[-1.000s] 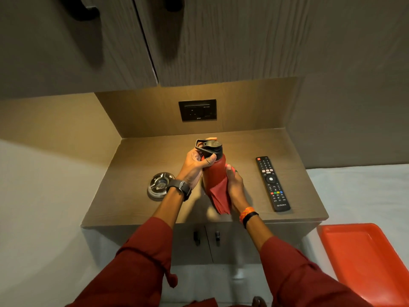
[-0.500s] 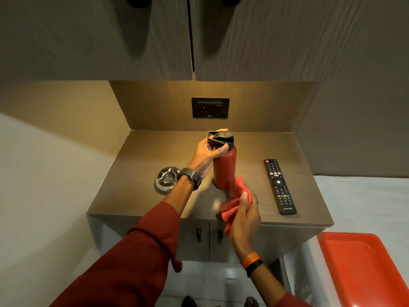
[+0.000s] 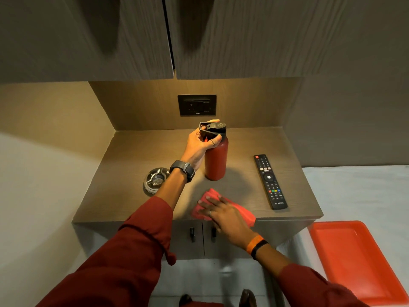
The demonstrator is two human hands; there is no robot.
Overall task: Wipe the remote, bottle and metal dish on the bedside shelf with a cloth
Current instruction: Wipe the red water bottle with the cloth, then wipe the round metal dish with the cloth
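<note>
A red bottle (image 3: 216, 158) with a black lid stands upright in the middle of the wooden bedside shelf (image 3: 124, 196). My left hand (image 3: 199, 145) grips it around the neck, just under the lid. My right hand (image 3: 223, 214) lies flat on a red cloth (image 3: 241, 212) spread on the shelf near the front edge, below the bottle. The black remote (image 3: 270, 181) lies lengthwise to the right of the bottle. The round metal dish (image 3: 155, 180) sits to the left, partly hidden by my left wrist.
A black socket plate (image 3: 197, 105) is set in the back wall of the niche. Cupboard doors (image 3: 221, 36) hang overhead. Two small door handles (image 3: 202, 234) sit under the shelf. An orange tray (image 3: 356, 260) lies on the white bed at the lower right.
My right hand took the cloth off the bottle's side, lowered it and pressed it flat on the shelf front. My left hand kept hold of the bottle, which now stands upright.
</note>
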